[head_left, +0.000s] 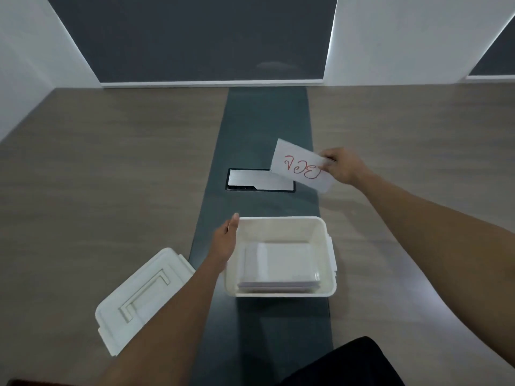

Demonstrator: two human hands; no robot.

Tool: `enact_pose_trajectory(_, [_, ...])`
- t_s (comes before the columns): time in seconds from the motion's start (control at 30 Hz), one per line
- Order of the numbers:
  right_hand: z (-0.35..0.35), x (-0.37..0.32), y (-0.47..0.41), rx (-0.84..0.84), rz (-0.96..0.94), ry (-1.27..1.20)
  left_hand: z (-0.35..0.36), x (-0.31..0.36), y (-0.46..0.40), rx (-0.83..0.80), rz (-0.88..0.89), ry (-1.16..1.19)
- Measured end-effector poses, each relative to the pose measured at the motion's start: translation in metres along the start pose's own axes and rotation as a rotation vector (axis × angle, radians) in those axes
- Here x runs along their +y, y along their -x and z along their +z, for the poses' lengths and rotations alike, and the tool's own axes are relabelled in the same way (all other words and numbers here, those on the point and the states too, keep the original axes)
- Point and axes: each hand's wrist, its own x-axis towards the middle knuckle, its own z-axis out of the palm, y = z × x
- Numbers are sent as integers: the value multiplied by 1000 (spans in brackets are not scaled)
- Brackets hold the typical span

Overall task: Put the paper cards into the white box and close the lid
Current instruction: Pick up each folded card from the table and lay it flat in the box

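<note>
The white box (278, 225) stands lidless on the dark strip of the table, with a stack of white paper cards (281, 270) lying flat inside it. My left hand (224, 242) rests against the box's left wall, fingers straight and together, holding nothing. My right hand (344, 165) is raised beyond the box, to its right, pinching a white paper card (299, 165) with red writing by its right edge. The white lid (139, 299) lies flat on the table to the left of the box, handle side up.
A metal cable hatch (259, 180) is set into the dark strip (262, 129) beyond the box. Wood-toned table surface (111, 168) spreads on both sides. A wall with a dark panel (195, 37) closes the far edge.
</note>
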Motion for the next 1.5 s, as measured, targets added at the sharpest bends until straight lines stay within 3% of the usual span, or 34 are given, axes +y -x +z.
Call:
enact_pose_trajectory(0.13, [-10, -24, 18, 3, -74, -84, -9, 5, 0, -57, 62, -138])
enact_pose_trajectory(0.27, [-7, -41, 38, -66, -150, -33, -16, 6, 0, -108, -49, -229])
enact_pose_trajectory(0.5, [-5, -49, 74, -129, -164, -82, -14, -1, 21, -137, -82, -99])
enact_pose_trajectory(0.9, [13, -35, 110, -428, -61, -165, -21, -9, 26, -185, -165, -32])
enact_pose_trajectory(1.27, [80, -12, 135, -772, -14, 112, -25, -20, 28, -154, 12, -82])
enact_pose_trajectory(1.5, [95, -10, 139, -938, 213, -107, -22, -16, 22, -71, 107, -297])
